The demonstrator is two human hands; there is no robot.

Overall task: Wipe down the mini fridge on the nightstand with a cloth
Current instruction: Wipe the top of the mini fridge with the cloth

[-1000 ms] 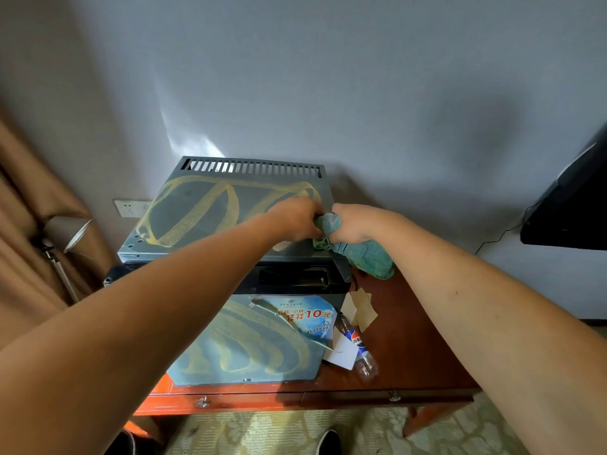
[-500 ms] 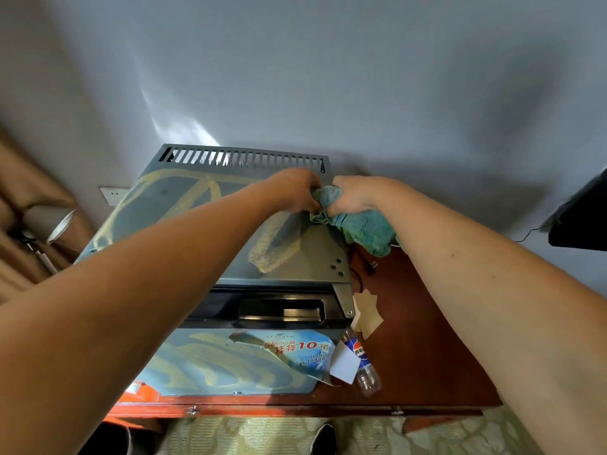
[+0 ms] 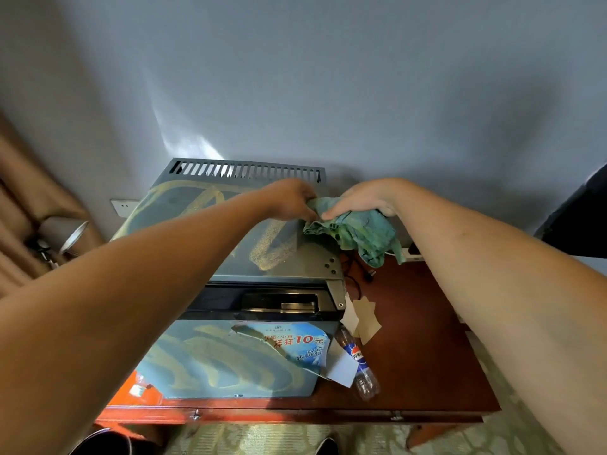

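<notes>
Now both hands have carried the cloth (image 3: 356, 229) to the far right corner of the mini fridge (image 3: 230, 244) top — yellowish streaks remain on top and door, so wiping has hardly begun. Left hand (image 3: 290, 200) and right hand (image 3: 364, 198) meet, arms outstretched, fingers pinching the bunched cloth, which droops toward the table (image 3: 427, 339).
</notes>
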